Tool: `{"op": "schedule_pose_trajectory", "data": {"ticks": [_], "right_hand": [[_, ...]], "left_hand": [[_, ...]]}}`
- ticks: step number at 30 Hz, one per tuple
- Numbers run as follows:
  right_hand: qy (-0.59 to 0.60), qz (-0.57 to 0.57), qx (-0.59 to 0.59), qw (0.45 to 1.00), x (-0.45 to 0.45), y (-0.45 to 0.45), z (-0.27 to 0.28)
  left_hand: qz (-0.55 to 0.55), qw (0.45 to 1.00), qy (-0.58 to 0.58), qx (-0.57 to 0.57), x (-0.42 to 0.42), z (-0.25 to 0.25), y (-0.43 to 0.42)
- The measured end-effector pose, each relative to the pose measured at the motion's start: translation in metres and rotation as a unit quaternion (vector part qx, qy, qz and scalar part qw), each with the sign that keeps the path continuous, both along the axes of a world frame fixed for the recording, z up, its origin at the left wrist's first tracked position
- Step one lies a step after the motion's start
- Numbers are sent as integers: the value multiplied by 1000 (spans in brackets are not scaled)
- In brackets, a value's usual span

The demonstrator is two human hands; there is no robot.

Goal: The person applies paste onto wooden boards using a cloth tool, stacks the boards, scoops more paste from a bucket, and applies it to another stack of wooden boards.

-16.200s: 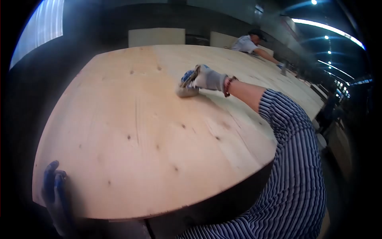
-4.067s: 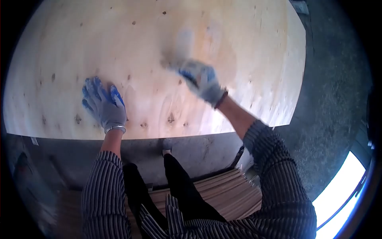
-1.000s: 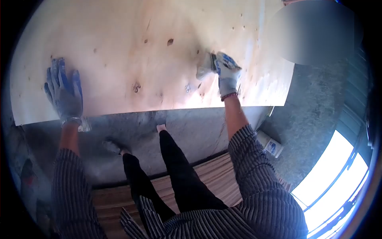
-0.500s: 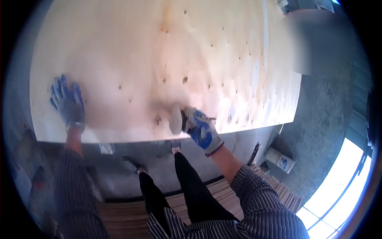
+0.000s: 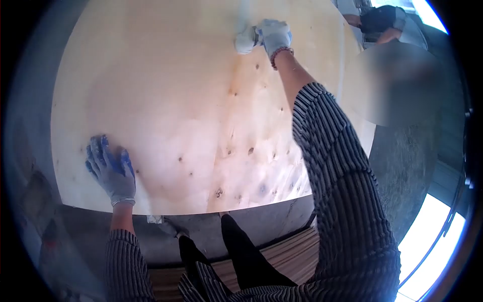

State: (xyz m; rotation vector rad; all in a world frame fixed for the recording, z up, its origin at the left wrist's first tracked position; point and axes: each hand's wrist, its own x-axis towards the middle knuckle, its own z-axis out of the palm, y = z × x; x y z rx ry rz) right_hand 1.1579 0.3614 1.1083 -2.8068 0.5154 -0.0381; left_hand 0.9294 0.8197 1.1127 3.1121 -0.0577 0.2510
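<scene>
A large pale plywood sheet [image 5: 166, 100] with dark knots stretches out before me. My left hand [image 5: 111, 171], in a blue-and-white work glove, lies flat near the sheet's left front corner with its fingers spread. Far out over the sheet, my gloved right hand [image 5: 276, 36] is closed around a hand tool with a whitish rounded head [image 5: 245, 40]. That head faces left against the wood; the glove hides the tool's handle, and its exact kind cannot be made out.
A stack of thin wooden boards [image 5: 292, 251] lies by my legs, below the sheet's front edge. Another person [image 5: 380, 20] is at the far right corner, partly blurred. Bright panes [image 5: 432, 241] stand at the lower right.
My right hand has swept the tool from the sheet's front edge far forward. My left hand stays flat on the wood, while the whole view has shifted.
</scene>
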Motion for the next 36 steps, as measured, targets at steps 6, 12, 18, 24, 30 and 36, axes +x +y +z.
{"op": "schedule_pose_trajectory", "data": {"ticks": [6, 12, 18, 24, 30, 36], "right_hand": [[-27, 131, 87, 987, -78, 11, -21], [-87, 390, 207, 893, -279, 112, 21], [48, 315, 158, 935, -435, 199, 33], [19, 149, 301, 942, -449, 216, 49], [-157, -136, 553, 807, -389, 177, 57], [-116, -157, 392, 899, -300, 143, 7]], "left_hand": [[6, 1000, 18, -8, -5, 1, -2], [5, 1000, -2, -6, 3, -2, -4], [-12, 999, -39, 13, 15, -7, 1], [-19, 997, -61, 38, 26, -23, 10], [-14, 997, -49, 49, 24, -14, 11], [-14, 998, -39, 51, 16, -12, 14]]}}
